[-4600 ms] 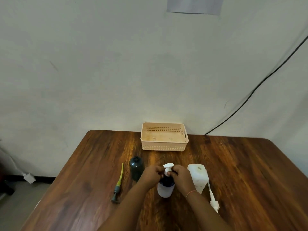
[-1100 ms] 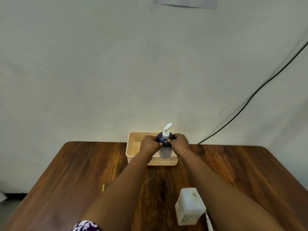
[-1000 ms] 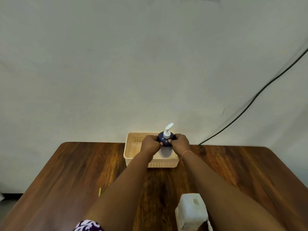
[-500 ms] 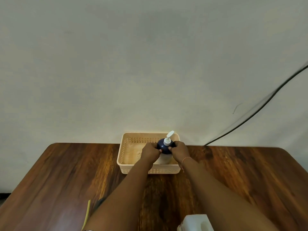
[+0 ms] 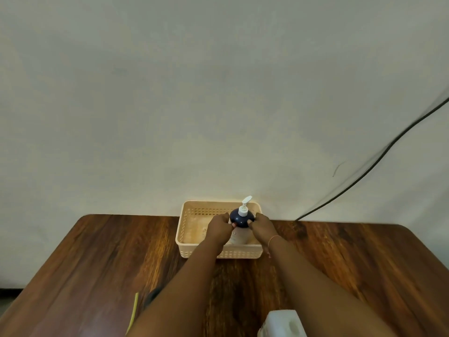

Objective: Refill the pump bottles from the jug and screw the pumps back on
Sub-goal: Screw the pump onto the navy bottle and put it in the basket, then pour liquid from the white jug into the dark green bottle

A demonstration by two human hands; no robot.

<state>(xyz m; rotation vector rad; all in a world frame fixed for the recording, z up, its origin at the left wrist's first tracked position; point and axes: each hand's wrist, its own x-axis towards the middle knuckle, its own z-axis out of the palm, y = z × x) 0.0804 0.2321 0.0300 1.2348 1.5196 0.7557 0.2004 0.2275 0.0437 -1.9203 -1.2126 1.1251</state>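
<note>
A pump bottle (image 5: 241, 222) with a dark blue top, pale lower body and white pump head stands upright inside the beige basket (image 5: 185, 229) at the table's far edge. My left hand (image 5: 218, 229) grips its left side and my right hand (image 5: 263, 228) grips its right side. The white jug (image 5: 283, 323) stands at the near edge, between my forearms, its opening facing up. A second dark bottle (image 5: 152, 295) is mostly hidden behind my left forearm.
A yellow-handled tool (image 5: 133, 310) lies at the near left of the wooden table (image 5: 97, 263). A black cable (image 5: 364, 176) runs down the wall at the right, reaching the table's back edge.
Both hands carried the pump bottle from the table's middle to the basket and have lowered it inside. The view has shifted, so the jug sits lower in frame.
</note>
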